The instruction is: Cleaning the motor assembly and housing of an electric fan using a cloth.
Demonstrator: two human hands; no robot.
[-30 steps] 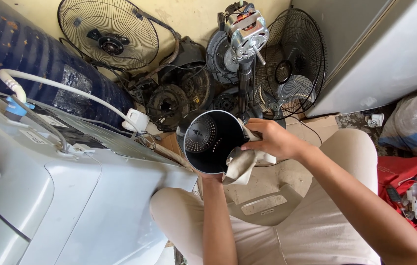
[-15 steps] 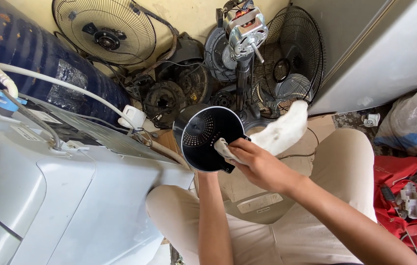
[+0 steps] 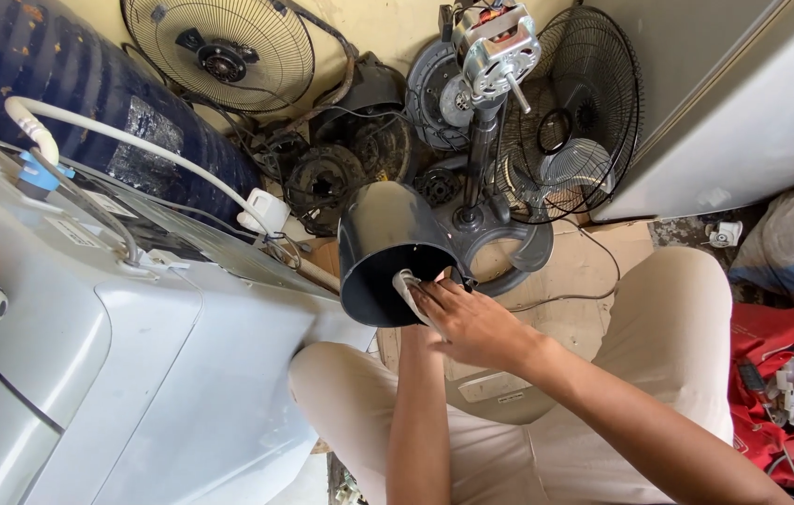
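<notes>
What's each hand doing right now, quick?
Right hand: pressing a pale cloth against the dark grey housing.
Left hand: hidden behind the housing; cannot be told, though its forearm reaches up to it.

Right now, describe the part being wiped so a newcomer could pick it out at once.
Start at the big grey-white machine on the left; just past its right edge, above the person's knees, the right hand presses a pale cloth into a dark grey cup-shaped housing. Unlike the wire fan guards behind, it is solid-walled, smooth and hand-held.
</notes>
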